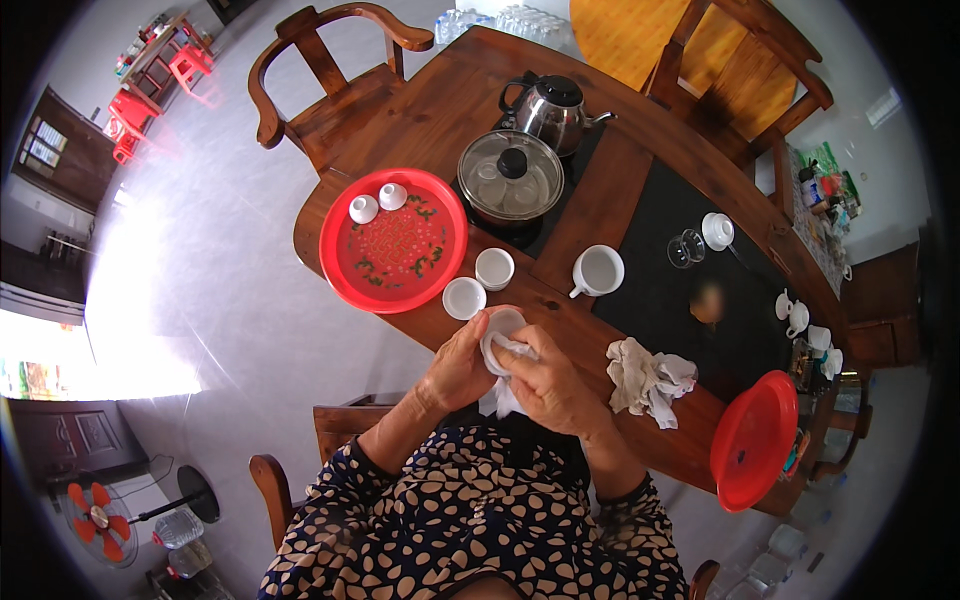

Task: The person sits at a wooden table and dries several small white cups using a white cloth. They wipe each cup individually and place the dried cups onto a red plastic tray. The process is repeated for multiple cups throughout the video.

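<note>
My left hand (455, 367) is closed around a small white cup (505, 323), tilted in front of my chest. My right hand (556, 388) presses a white cloth (507, 398) against the cup's mouth; part of the cloth hangs below. Just beyond my hands, two white cups stand at the table's near edge: one cup (464, 298) and, behind it, another cup (495, 268). To their left a red tray (335, 262) with a printed pattern bears two small upturned white cups (377, 203). A white mug (598, 270) with a handle stands to the right.
A glass-lidded pot (488, 203) with cups inside and a steel kettle (557, 115) stand on the dark cooktop. Crumpled cloths (648, 382) lie right of my hands, near a red basin (755, 440). Glass cups (686, 248) and a lidded white cup (718, 231) sit on the black tea tray.
</note>
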